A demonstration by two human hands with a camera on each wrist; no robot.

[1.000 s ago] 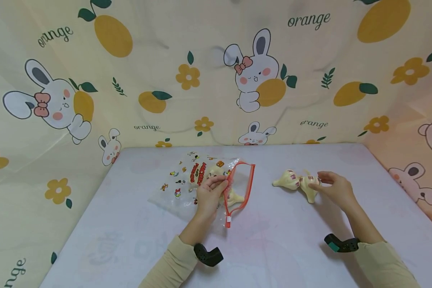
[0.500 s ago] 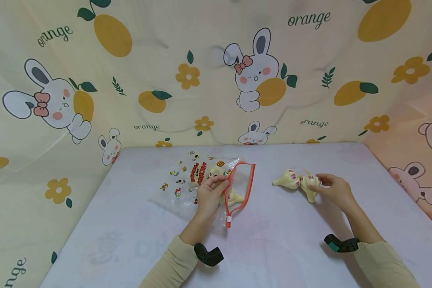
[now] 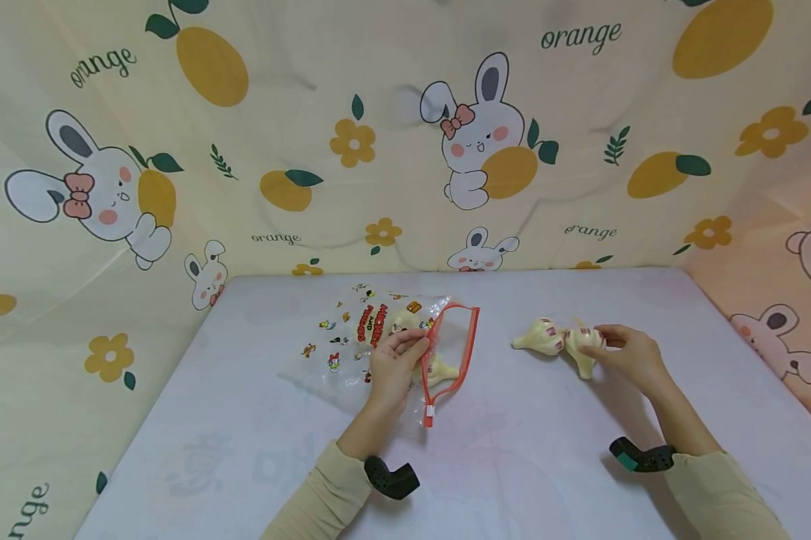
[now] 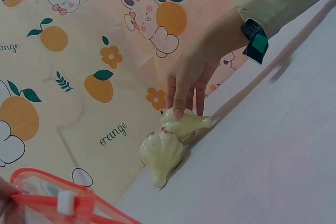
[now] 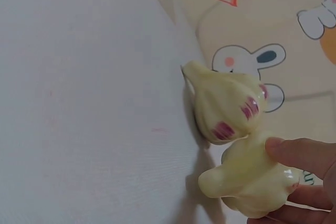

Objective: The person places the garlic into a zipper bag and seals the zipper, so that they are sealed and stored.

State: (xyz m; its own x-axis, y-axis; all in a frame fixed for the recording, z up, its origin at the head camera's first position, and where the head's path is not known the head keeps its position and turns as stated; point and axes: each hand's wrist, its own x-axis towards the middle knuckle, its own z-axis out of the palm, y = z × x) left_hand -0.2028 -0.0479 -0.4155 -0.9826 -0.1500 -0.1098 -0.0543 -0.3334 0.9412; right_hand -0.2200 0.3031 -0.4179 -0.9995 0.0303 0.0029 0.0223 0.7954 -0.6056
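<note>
In the head view my left hand point(image 3: 395, 367) pinches the red-edged mouth of a clear zip bag point(image 3: 340, 367) printed with cartoon figures. The mouth stands open toward the right. Inside lie pale garlic bulbs, one garlic bulb point(image 3: 440, 370) near the opening and another partly covered by the print and my fingers. On the right, my right hand point(image 3: 631, 358) grips a cream garlic bulb point(image 5: 249, 174) between thumb and fingers. A second loose garlic bulb point(image 5: 226, 103) with purple marks lies right beside it, its stem pointing left in the head view.
A white table point(image 3: 513, 465) carries everything. Behind it and at the sides hangs a cream curtain point(image 3: 391, 67) printed with rabbits and oranges. The bag's white slider point(image 3: 430, 411) sits at the near end of the red zip. Each wrist wears a black device point(image 3: 641, 456).
My right fingers have closed in a little on the garlic bulb, which has shifted very slightly to the right. The left hand and the bag stay where they were.
</note>
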